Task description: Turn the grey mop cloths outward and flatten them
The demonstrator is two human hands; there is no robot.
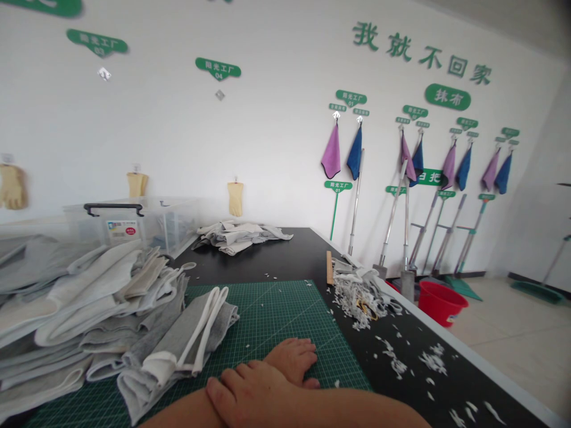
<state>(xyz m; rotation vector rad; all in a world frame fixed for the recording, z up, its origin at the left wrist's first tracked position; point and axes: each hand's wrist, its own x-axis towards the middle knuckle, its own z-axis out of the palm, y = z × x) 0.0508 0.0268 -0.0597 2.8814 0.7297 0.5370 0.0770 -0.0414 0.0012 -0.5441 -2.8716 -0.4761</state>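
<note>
My left hand (292, 361) lies palm down on the green cutting mat (276, 309), its fingers stretched toward the right and holding nothing. Crossed over it, my right hand (254, 389) rests on my left wrist with its fingers apart and draped over the arm. Left of both hands, a folded grey and white fabric piece (191, 339) lies on the mat. It leans against a large heap of grey and white fabric pieces (89, 291).
A smaller fabric pile (241, 236) sits farther back on the black table (285, 261). White scraps (361, 297) and a wooden strip (329, 267) lie right. A clear plastic box (178, 223) stands behind the heap. A red bucket (441, 302) is on the floor.
</note>
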